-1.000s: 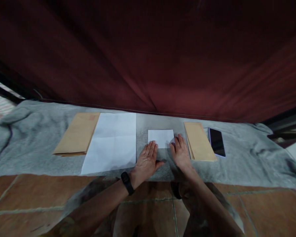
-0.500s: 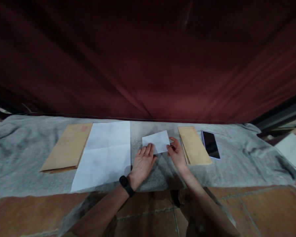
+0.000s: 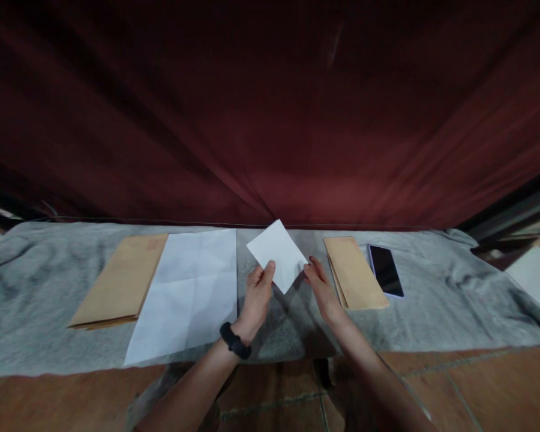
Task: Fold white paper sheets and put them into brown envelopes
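Well, the left hand (image 3: pixel 257 293) pinches the small white paper (image 3: pixel 276 253) at its low left edge, thumb on top & the other fingers tucked under, I think. That tight pinch is why the paper stays up in the air, off the gray cloth (image 3: pixel 288 327) just below the grip.

The right hand (image 3: pixel 320 287) has its fingertips at the paper's right corner. I can't tell if it pinches there or only touches. W/ one hand on each side the paper doesn't flop, and it sits turned on a corner, like a diamond, prob. b/c the two hands hold it at different heights.

A black band (image 3: pixel 235 340) is on the left wrist.

Just left of the grip lies a big white sheet (image 3: pixel 189 291), flat w/ fold lines in it. Past that is a left pile of brown envelopes (image 3: pixel 121 279). Just right of the grip is a right pile of brown envelopes (image 3: pixel 353 271), then a phone (image 3: pixel 386 270), dark side up. All of these lie flat in a row on the soft cloth — close enough for either hand to reach.

Behind the grip hangs a red curtain (image 3: pixel 270 120).
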Motion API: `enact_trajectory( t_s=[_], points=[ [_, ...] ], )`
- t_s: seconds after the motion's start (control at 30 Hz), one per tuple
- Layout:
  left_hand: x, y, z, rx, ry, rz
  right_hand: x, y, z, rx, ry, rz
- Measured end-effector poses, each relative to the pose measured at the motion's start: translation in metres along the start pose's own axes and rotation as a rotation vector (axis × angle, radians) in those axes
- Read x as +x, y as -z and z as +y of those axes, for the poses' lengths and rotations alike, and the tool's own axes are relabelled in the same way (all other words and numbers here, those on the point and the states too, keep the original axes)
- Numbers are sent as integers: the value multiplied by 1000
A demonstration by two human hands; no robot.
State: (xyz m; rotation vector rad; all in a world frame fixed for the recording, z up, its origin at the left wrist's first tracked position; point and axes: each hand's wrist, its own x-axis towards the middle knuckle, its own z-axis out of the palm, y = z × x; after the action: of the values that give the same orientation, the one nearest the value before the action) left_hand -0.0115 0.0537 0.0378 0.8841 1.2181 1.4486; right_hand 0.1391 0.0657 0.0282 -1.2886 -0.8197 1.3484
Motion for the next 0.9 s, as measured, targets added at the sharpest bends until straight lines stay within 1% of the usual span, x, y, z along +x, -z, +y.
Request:
enact_trajectory(
  t_s=[0.03, 0.1, 0.13, 0.23, 0.3, 0.37, 0.43, 0.5, 0.57, 0.6, 0.7, 0.77, 0.9],
  points=[
    [-2, -3, -2, -116, 64, 2, 0, 0, 2, 36, -70, -60],
    [-6, -6, -5, -240, 157, -2, -2, 2, 4, 82, -156, -171],
    [-7, -6, -5, -261, 191, -4, -3, 4, 4, 81, -161, -185],
    [-4, 3, -4, -243, 220, 29, -1, 15, 2, 16, -128, -115],
    [4, 14, -2, -172, 184, 83, 2, 25, 1, -49, -137, -90],
    [12, 27, -1, -60, 141, 114, 5, 35, 1, -127, -129, -103],
    [18, 37, -4, 65, 126, 76, 7, 43, 3, -209, -119, -87],
    [21, 44, -9, 179, 121, -2, 8, 48, 6, -282, -106, -33],
    [21, 46, -15, 280, 118, -81, 9, 50, 9, -333, -81, -1],
    [20, 47, -18, 322, 124, -98, 10, 51, 11, -349, -69, -6],
    [15, 46, -21, 384, 186, -88, 12, 54, 15, -392, -51, -81],
    [11, 45, -22, 396, 221, -97, 12, 55, 16, -442, -59, -106],
    [8, 44, -22, 495, 206, -155, 11, 54, 19, -479, -101, -120]
  ],
)
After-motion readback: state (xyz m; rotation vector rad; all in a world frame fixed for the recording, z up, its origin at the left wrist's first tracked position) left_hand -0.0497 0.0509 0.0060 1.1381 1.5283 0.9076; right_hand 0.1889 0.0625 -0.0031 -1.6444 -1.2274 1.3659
